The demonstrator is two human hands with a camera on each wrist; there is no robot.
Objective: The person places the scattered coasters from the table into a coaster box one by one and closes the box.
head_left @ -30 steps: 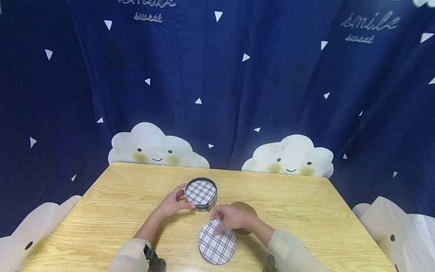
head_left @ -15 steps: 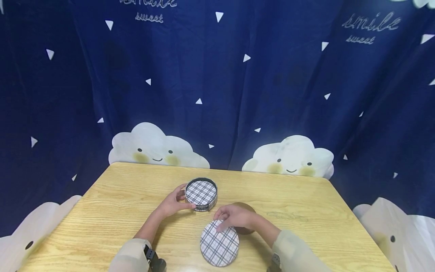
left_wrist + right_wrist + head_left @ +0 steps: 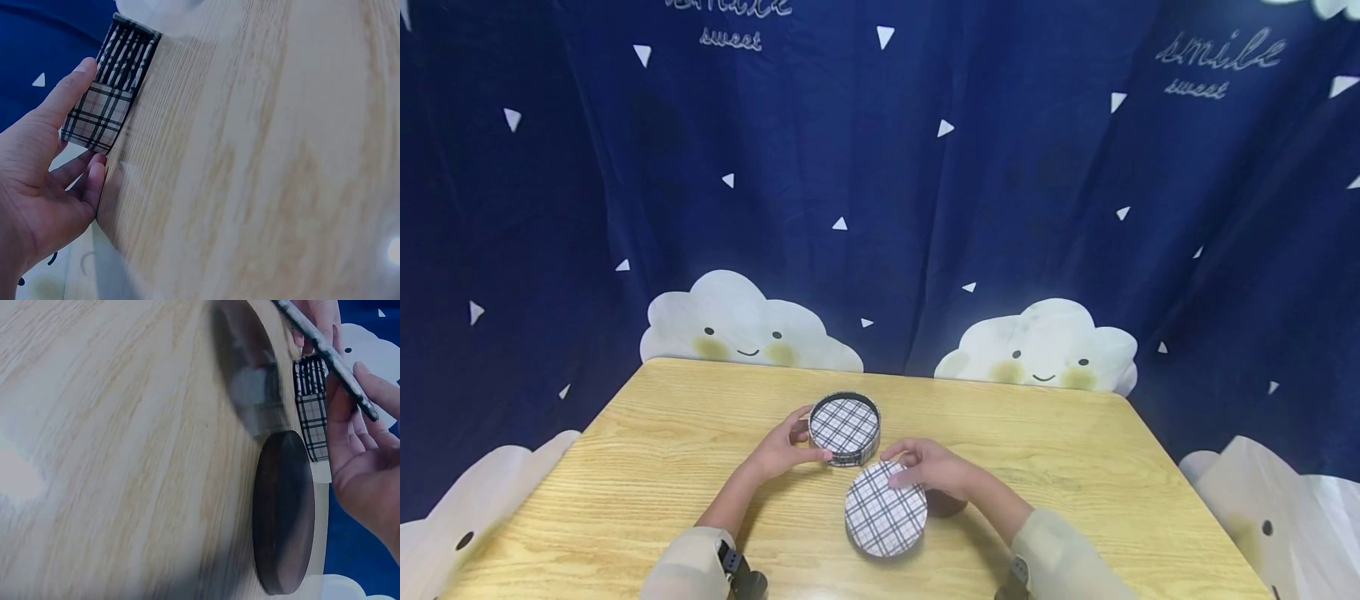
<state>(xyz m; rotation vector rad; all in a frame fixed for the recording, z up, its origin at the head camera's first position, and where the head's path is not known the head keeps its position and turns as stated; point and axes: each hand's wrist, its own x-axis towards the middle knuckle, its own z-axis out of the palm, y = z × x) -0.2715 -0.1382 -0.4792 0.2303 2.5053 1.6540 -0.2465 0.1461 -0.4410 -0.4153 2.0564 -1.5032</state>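
Observation:
Near the middle of the table, a round plaid coaster holder (image 3: 844, 427) stands with its dark rim upward and a plaid disc visible inside. My left hand (image 3: 784, 448) grips its left side between thumb and fingers. From the left wrist, stacked coaster edges show through a gap in the holder's plaid wall (image 3: 95, 119). Nearer to me, my right hand (image 3: 934, 467) pinches a round plaid coaster (image 3: 886, 510) by its edge. Seen from the right wrist, that coaster (image 3: 328, 356) is tilted and above the table.
A thick dark brown round disc (image 3: 284, 512) lies on the wooden table (image 3: 700, 408), partly hidden under my right hand in the head view. Behind the table's far edge hangs a blue curtain (image 3: 880, 167) with white clouds.
My right hand has carried the coaster slightly right, then away from me toward the holder, covering more of the brown disc. The left hand and holder stay in place.

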